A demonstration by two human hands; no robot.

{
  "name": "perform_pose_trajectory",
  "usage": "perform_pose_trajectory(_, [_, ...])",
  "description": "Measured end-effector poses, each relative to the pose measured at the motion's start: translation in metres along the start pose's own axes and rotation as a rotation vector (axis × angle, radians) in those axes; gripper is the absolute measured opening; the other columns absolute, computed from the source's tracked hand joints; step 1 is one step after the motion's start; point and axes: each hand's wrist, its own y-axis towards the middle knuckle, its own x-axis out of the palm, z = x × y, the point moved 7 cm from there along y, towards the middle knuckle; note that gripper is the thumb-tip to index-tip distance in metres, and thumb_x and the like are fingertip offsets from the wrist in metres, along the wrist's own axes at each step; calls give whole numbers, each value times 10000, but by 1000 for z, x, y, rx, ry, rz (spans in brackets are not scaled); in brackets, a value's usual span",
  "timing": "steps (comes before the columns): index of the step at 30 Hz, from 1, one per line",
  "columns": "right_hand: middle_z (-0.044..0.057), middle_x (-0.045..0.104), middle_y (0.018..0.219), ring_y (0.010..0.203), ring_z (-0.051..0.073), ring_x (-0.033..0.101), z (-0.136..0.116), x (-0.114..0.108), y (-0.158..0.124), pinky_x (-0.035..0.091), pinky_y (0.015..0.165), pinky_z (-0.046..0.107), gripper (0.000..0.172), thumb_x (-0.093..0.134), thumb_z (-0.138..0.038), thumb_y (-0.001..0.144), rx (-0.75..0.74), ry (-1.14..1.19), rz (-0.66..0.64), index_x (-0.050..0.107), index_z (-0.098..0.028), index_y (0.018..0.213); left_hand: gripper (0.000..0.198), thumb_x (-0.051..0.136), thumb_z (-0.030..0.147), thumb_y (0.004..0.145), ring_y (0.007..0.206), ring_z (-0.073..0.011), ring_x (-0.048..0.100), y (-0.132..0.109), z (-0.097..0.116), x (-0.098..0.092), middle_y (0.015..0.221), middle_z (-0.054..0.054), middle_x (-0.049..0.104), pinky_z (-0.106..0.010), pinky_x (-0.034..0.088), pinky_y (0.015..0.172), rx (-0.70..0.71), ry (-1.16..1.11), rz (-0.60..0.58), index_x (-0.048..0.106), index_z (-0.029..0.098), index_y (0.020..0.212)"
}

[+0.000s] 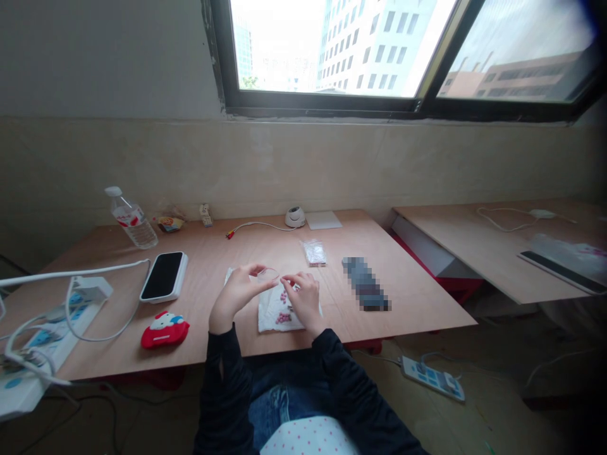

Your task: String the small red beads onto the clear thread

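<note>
My left hand (236,294) and my right hand (303,298) are raised just above a white tissue (272,309) on the wooden table (203,328). Both hands pinch their fingertips together, and a thin clear loop of thread (268,274) runs between them. Several small pink beads (283,316) lie on the tissue under the right hand. A small clear bag (315,252) rests farther back on the table.
A phone in a white case (164,276), a red and white pouch (165,330), a water bottle (131,217), a white power strip (42,335) with cables, and a small dome camera (294,217) share the table. A second table (497,246) stands to the right.
</note>
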Motion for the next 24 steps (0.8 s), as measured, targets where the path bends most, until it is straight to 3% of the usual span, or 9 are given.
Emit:
perform_pose_trajectory(5, [35, 630, 770, 791, 173, 546, -16, -26, 2, 370, 777, 298, 207, 542, -336, 863, -32, 201, 149, 695, -198, 864, 425, 688, 489, 643, 872, -246, 628, 7, -1, 10, 907, -78, 702, -335, 491, 774, 65, 49, -35, 692, 157, 908])
perform_pose_trajectory(11, [29, 634, 758, 750, 156, 563, -21, -30, 5, 431, 737, 279, 166, 586, -314, 829, -46, 381, 103, 703, -197, 841, 383, 626, 479, 723, 868, -222, 627, 10, -1, 21, 893, -60, 697, -297, 473, 762, 133, 48, -75, 691, 165, 931])
perform_pose_trajectory(17, [37, 662, 769, 719, 153, 578, -11, -27, 12, 458, 706, 272, 174, 583, -311, 819, -27, 445, 54, 704, -188, 833, 429, 662, 496, 674, 889, -234, 627, 16, -13, 24, 916, -77, 702, -303, 474, 759, 79, 15, -46, 692, 152, 929])
perform_pose_trajectory(20, [50, 683, 825, 740, 158, 593, 1, -26, 15, 462, 699, 270, 193, 560, -314, 826, -14, 423, 35, 700, -183, 846, 450, 674, 510, 653, 896, -241, 628, 19, -18, 26, 923, -83, 703, -319, 475, 771, 62, -2, -35, 691, 152, 926])
perform_pose_trajectory(24, [48, 678, 787, 731, 165, 592, 32, -17, 16, 441, 698, 279, 161, 580, -272, 795, 62, 146, -52, 713, -189, 831, 433, 688, 500, 640, 894, -240, 628, 22, -23, 30, 910, -78, 705, -328, 474, 780, 53, -22, -35, 692, 160, 907])
